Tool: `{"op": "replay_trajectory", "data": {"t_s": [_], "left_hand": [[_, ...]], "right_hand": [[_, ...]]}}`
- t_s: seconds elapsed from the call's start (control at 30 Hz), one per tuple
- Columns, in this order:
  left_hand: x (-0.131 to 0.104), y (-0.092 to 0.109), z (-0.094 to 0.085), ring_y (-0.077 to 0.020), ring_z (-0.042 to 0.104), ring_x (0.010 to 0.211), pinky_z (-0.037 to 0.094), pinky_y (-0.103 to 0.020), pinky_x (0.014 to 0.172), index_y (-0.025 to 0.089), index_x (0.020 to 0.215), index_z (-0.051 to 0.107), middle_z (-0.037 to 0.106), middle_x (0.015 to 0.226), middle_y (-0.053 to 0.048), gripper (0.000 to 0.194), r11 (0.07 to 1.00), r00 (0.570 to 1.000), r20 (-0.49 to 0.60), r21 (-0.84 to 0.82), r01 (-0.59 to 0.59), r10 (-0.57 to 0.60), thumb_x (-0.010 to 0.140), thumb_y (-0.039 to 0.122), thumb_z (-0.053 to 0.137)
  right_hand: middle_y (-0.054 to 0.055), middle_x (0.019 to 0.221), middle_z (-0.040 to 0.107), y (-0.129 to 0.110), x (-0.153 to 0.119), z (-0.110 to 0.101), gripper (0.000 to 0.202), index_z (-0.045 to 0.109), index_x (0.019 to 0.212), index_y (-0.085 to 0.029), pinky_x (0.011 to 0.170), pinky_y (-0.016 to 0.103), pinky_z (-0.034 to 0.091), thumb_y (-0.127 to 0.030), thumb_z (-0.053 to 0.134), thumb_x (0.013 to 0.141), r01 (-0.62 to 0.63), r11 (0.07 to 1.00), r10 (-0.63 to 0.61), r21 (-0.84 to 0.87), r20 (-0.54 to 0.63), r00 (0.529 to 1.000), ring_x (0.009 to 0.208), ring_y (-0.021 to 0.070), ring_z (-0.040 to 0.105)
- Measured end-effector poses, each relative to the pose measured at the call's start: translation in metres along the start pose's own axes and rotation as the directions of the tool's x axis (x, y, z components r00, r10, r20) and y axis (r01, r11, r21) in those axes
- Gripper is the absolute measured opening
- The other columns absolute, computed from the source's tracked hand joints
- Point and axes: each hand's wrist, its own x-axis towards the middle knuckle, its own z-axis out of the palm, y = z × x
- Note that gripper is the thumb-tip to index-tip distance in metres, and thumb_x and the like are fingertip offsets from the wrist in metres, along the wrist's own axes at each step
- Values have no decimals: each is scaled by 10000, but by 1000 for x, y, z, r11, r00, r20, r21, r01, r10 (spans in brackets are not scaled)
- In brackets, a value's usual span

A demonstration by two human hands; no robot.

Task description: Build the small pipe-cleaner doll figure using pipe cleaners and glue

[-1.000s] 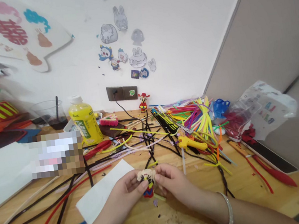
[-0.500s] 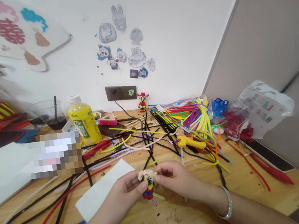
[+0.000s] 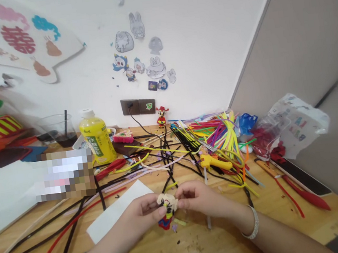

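Note:
A small pipe-cleaner doll (image 3: 166, 204) is held just above the table's front part, with a cream head, black face details, some yellow, and a red and blue body. My left hand (image 3: 144, 215) grips it from the left, thumb across its front. At the right edge of the head, my right hand (image 3: 196, 200) pinches with thumb and forefinger; the exact spot under the fingertips is hidden. Beneath and left of my left hand lies a white sheet of paper (image 3: 117, 210). Short yellow and purple scraps lie by the doll's base.
Black pipe cleaners (image 3: 168, 159) cross the table's middle. Behind my right hand lies a yellow glue gun (image 3: 216, 162), near scissors (image 3: 206, 144) and a colourful pipe-cleaner bundle (image 3: 229, 131). A yellow drink bottle (image 3: 97, 137) and a cup (image 3: 61, 131) stand left; a finished red-hatted doll (image 3: 161, 117) stands by the wall.
The doll has tilted slightly, its base swinging a little left. My right fingers have shifted slightly at the head's edge. The camera view has moved a little.

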Motion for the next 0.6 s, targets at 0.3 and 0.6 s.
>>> {"op": "replay_trajectory", "data": {"t_s": [0.3, 0.6], "left_hand": [[-1, -5, -3, -177, 574, 746, 406, -263, 704, 151, 853, 649, 675, 787, -25, 305, 999, 999, 52, 51, 5, -7, 683, 404, 643], [1, -2, -14, -156, 528, 684, 375, -243, 641, 153, 780, 605, 611, 707, -4, 323, 974, 998, -66, 225, -5, 20, 710, 466, 574]], "right_hand": [[-11, 672, 576, 1, 2, -1, 338, 627, 730, -132, 607, 234, 410, -425, 724, 592, -4, 998, 3, 65, 11, 1000, 593, 92, 507], [-8, 690, 541, 0, -1, -1, 405, 615, 852, -138, 588, 221, 370, -499, 639, 671, 56, 998, -55, -13, 58, 997, 613, 96, 470]]}}
